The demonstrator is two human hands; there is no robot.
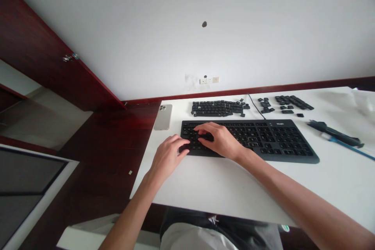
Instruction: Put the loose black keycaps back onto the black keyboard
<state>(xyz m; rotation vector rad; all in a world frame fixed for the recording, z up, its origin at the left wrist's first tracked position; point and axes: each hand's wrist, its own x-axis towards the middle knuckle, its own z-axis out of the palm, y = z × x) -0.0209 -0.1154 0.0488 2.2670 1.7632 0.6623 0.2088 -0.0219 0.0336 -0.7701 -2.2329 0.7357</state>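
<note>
A black keyboard (275,156) with its keycaps off lies on the white table. My left hand (167,154) is at its lower left corner, thumb and index finger apart, the fingertips at the edge of the frame; the other fingers are partly hidden. Over the left part of the keyboard is my right hand (219,137), its fingers curved and the thumb and index apart, with no object visible between them. Removed black keycaps (215,108) lie in rows behind the keyboard, and more loose keycaps (265,104) are scattered to their right.
A phone (163,118) lies face down at the table's left edge. Right of the keyboard are a dark tool-like object (335,132) and a thin blue stick (351,147). Another keycap group (294,101) sits at the back right. A cable (256,106) runs toward the wall.
</note>
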